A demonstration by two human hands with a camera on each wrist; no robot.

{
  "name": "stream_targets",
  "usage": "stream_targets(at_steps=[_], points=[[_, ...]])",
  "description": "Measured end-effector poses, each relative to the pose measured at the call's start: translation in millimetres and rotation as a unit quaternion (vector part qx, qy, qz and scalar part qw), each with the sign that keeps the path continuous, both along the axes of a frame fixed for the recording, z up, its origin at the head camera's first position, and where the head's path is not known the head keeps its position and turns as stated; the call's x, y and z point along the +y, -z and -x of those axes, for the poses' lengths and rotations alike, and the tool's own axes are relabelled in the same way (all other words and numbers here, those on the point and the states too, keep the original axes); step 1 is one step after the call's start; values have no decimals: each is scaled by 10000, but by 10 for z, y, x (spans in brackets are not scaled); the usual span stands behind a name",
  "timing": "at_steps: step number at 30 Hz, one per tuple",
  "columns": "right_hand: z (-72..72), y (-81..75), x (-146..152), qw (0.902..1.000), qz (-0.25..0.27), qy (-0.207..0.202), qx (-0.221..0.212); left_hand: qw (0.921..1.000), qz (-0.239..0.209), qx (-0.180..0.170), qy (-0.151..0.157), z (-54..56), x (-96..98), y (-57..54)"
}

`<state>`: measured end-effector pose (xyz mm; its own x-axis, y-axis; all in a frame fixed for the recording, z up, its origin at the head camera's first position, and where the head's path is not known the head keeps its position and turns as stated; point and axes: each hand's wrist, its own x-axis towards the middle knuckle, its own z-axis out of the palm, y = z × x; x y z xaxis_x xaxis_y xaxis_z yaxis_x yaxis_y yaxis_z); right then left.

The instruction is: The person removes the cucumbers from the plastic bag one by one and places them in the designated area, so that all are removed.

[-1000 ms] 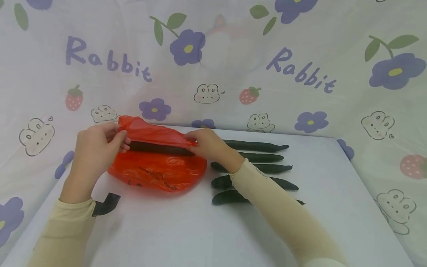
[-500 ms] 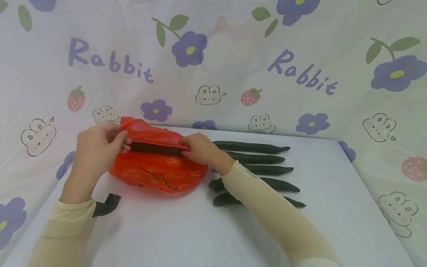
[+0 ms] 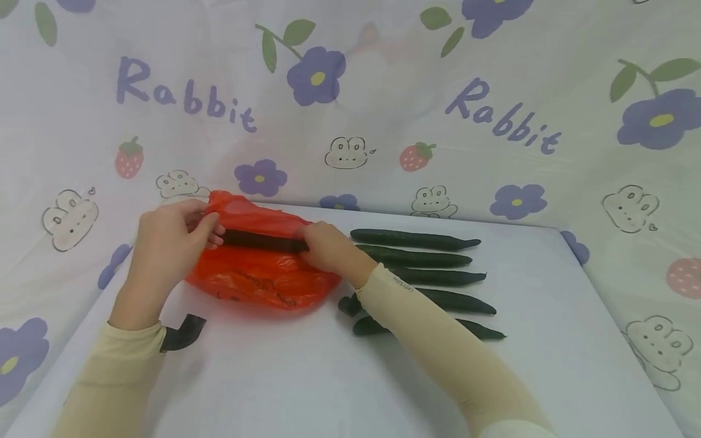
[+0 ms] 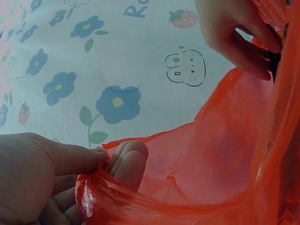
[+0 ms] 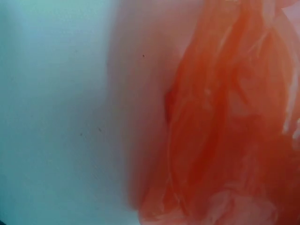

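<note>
My left hand (image 3: 170, 246) pinches the rim of a thin red plastic bag (image 3: 263, 280) at its left side; the left wrist view shows the film between thumb and fingers. Across the bag's mouth runs a long dark thing (image 3: 263, 241) that looks like a cucumber. Its right end meets my right hand (image 3: 328, 246), whose fingers curl down over it. In the left wrist view a dark bit (image 4: 275, 61) shows at the right hand's fingertips, partly behind red film. Red plastic (image 5: 229, 122) fills much of the right wrist view, where the fingers cannot be made out.
Several dark green cucumbers (image 3: 416, 239) lie side by side on the white table (image 3: 306, 383), right of the bag. The right sleeve (image 3: 416, 328) passes over the nearer ones. A black strap (image 3: 185, 333) sticks out from the left cuff. A printed curtain (image 3: 383, 109) hangs behind.
My right hand has moved left along the bag's mouth, and the visible dark strip has become shorter. The left hand keeps its pinch on the rim.
</note>
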<state>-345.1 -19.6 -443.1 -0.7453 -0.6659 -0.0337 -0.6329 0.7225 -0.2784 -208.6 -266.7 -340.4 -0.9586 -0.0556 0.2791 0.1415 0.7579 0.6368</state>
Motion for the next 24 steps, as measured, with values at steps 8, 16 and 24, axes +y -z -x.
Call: stream_targets(at_steps=[8,16,24], points=[[26,64,-11,9984,-314,469,31,10000,21,-49,22,5,36,-20],[35,77,-37,9968,-438,662,135,10000,41,-26,42,5,51,-20],[12,55,-57,9958,-512,625,430,9999,65,-136,-47,-11,44,-25]])
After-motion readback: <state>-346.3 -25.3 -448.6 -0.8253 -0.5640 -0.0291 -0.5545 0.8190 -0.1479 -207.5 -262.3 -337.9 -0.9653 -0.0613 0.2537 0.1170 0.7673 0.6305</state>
